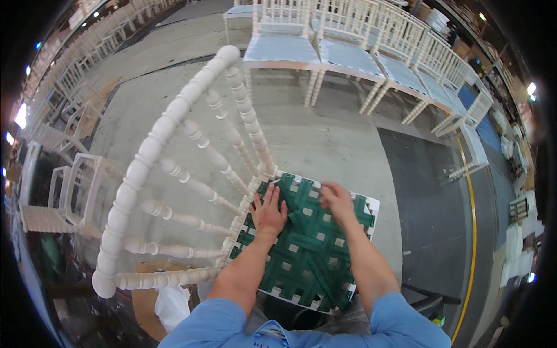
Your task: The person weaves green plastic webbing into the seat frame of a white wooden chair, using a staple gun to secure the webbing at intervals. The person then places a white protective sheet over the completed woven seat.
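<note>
In front of me stands a cream-white chair with a turned, beaded backrest (142,159) to the left. Green webbing strips (296,243) are woven across its square seat frame (375,204). Some loose strip lengths (325,278) lie slantwise over the weave. My left hand (269,214) rests on the webbing beside the backrest's foot, fingers stretched out. Near the seat's far right part, my right hand (337,202) is closed with its fingers curled in just above the webbing. Whatever lies inside those fingers is hidden.
A row of similar white chairs with pale blue seats (281,49) stands at the back, curving right. More white chairs (81,188) are at the left. Below the backrest sits a cardboard box (148,307) with a white bag (172,307). A yellow line (473,232) runs along the floor at right.
</note>
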Available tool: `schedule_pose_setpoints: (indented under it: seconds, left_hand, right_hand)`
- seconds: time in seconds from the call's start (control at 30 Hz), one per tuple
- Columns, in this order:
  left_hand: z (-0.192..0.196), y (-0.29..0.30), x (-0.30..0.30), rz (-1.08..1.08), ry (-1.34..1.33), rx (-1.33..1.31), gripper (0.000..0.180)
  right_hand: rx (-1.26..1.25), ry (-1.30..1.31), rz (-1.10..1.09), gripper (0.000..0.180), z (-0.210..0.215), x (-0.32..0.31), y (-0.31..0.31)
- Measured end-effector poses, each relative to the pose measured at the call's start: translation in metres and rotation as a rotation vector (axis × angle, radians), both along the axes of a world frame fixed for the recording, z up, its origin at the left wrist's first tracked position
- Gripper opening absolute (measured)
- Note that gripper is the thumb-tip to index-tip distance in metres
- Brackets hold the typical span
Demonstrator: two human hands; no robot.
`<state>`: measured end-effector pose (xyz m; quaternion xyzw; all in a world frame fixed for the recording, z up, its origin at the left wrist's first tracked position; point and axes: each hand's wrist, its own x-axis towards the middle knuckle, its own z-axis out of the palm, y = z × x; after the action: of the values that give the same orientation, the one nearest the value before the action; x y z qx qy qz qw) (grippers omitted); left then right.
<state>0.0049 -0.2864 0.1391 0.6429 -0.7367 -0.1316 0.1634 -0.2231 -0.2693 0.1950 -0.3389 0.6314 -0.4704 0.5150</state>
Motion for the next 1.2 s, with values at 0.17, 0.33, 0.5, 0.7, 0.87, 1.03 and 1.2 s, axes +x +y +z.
schedule_pose_setpoints:
  seconds: [0.17,0.33,0.5,0.7,0.87,1.03,1.2]
  left_hand:
    - [-0.005,-0.002,-0.02,-0.054,-0.102,-0.1,0.059]
    - [-0.01,-0.007,-0.016,-0.033,-0.315,-0.062,0.058]
    - [-0.007,0.012,-0.047,-0.057,-0.36,-0.062,0.058]
    - [0.012,-0.008,-0.032,-0.158,-0.255,0.102,0.07]
    - [0.031,-0.01,0.0,-0.132,-0.196,0.089,0.072]
    - [0.021,0.001,0.005,-0.08,-0.118,0.059,0.071]
    - [0.015,0.001,-0.008,-0.084,0.031,0.089,0.071]
  right_hand:
    - [-0.026,0.232,-0.562,0.021,0.03,-0.133,0.254]
    - [0.247,0.563,-1.054,0.022,0.098,-0.191,0.486]
    - [1.069,0.911,-0.936,0.041,0.099,-0.178,0.641]
    - [0.949,0.673,-0.888,0.055,0.04,-0.175,0.633]
    - [0.617,0.342,-0.932,0.052,0.03,-0.178,0.615]
    - [0.493,0.37,-0.821,0.059,0.066,-0.179,0.572]
    - [0.349,0.373,-0.656,0.041,0.128,-0.186,0.434]
